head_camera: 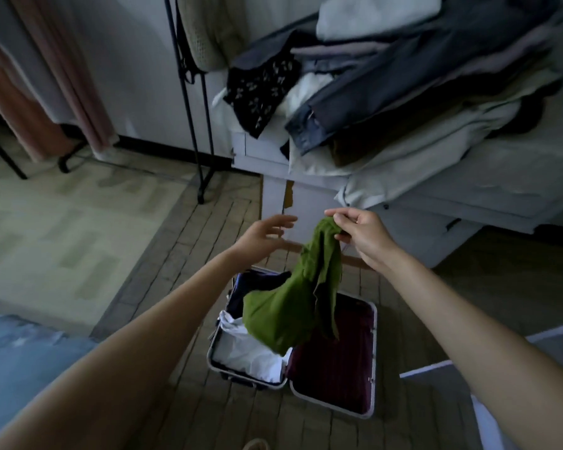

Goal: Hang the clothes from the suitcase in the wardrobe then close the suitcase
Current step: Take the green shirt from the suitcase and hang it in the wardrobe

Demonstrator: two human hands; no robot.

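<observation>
An open suitcase (372, 358) lies flat on the wooden floor below my arms, its right half lined in dark red. White cloth (241, 349) and dark clothes (257, 284) fill its left half. My right hand (361, 237) pinches the top of a green garment (286, 306), which hangs down over the suitcase. My left hand (264, 235) hovers just left of the garment with fingers spread, holding nothing.
A pile of clothes (403, 76) covers a white bed (452, 190) at the upper right. A black metal clothes rack (192, 125) stands at the upper middle, with a knitted item hanging from it. A pink curtain (62, 92) hangs at the left. Pale blue fabric (20, 349) lies at the lower left.
</observation>
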